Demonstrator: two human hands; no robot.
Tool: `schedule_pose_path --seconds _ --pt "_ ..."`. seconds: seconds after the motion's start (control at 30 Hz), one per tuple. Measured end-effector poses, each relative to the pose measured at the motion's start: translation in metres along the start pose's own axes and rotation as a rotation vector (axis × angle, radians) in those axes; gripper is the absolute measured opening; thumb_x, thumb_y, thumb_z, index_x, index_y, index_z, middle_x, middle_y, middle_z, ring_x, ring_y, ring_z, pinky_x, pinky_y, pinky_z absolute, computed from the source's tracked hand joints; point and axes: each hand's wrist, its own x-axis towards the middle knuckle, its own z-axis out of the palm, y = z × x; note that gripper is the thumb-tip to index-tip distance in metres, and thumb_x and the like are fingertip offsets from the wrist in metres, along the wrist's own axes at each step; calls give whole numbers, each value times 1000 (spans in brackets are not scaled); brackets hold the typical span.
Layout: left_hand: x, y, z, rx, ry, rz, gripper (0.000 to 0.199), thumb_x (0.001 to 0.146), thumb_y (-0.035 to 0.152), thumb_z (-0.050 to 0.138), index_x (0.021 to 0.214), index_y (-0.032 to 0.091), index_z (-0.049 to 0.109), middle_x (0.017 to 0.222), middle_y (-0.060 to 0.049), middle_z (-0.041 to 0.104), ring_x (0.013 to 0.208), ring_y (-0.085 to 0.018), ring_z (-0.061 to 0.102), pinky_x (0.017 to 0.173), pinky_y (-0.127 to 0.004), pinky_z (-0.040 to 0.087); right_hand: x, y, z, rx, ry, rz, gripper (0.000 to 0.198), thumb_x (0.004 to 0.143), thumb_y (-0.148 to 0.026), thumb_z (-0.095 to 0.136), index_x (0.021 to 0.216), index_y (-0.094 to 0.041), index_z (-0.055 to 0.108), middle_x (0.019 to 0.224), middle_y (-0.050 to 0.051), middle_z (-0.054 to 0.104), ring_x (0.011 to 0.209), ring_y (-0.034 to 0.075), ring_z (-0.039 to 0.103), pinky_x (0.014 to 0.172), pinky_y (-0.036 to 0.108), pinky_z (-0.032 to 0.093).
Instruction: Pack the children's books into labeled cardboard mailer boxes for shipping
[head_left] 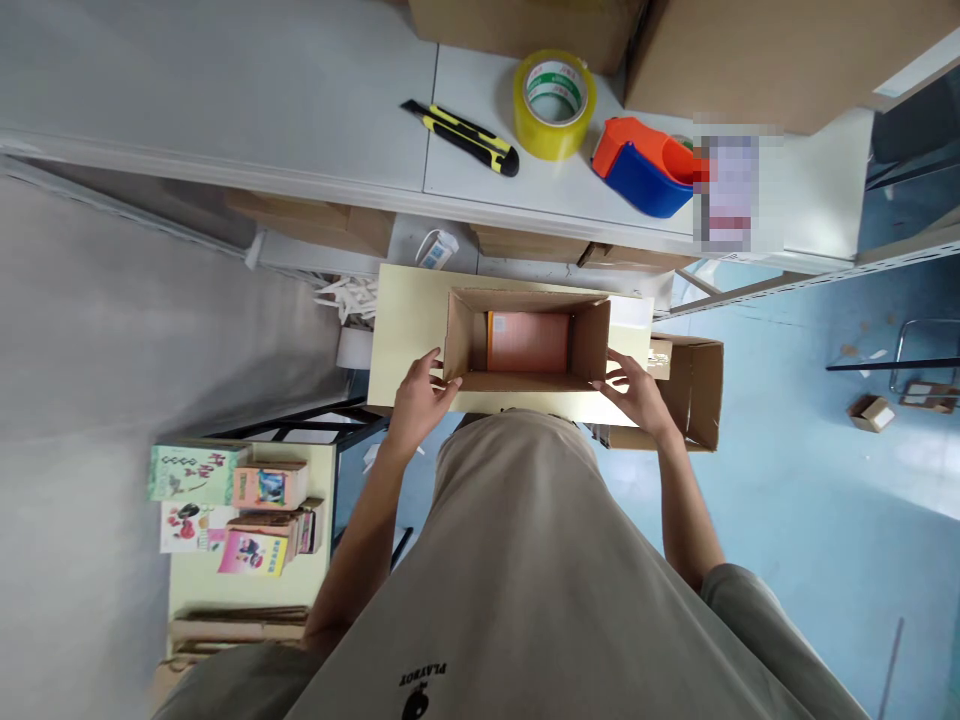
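Note:
An open-topped cardboard box [526, 381] sits on a pale yellow tabletop [409, 310] right in front of my body. Inside it, an orange-pink book or pad with a small pale label [529, 340] lies flat on the bottom. My left hand [423, 400] grips the box's left end, thumb at the near corner and fingers along the outer side. At the opposite end, my right hand [632, 395] holds the right side in the same way, thumb by the near right corner. The undersides of the box and some fingertips are hidden.
On the shelf beyond lie a yellow-black utility knife [465, 138], a yellow tape roll [553, 105] and an orange-blue tape dispenser [645, 168]. Another open carton [694, 395] stands at the right. Books [196, 474] and folded cardboard [240, 630] rest on a lower-left table.

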Motion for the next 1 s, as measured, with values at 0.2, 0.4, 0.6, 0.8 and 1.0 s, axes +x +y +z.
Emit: schedule_pose_path --seconds 0.2,0.4,0.6,0.8,1.0 --pt "-13 5 13 87 -167 209 61 114 38 66 173 22 63 167 -19 73 152 -37 73 132 -55 61 -7 -5 26 25 -136 -93 83 104 -50 85 180 -29 60 178 19 64 136 33 84 118 56 73" --pt "14 13 21 205 -323 144 80 110 67 82 173 21 64 158 -22 81 149 -44 75 129 -56 59 22 -12 46 -200 -222 -55 61 104 -42 91 161 -26 76 165 16 79 155 36 76 136 56 60" --pt "78 26 31 210 16 44 131 89 67 105 186 9 38 173 -38 61 167 -55 59 137 -65 50 71 -6 50 -438 112 126 74 102 -45 85 164 -10 66 153 29 79 148 44 73 128 60 61" --pt "96 45 18 200 16 345 144 83 59 111 192 17 26 196 -32 33 187 -53 26 152 -69 28 80 -5 48 -448 208 -34 112 101 -34 77 194 -10 20 195 31 35 181 43 41 147 68 41" --pt "83 35 9 338 -40 338 64 108 30 84 168 21 68 166 -25 68 169 -50 53 144 -71 39 71 15 47 -457 242 -187 81 108 -29 66 186 -22 46 193 22 45 177 40 48 143 68 49"
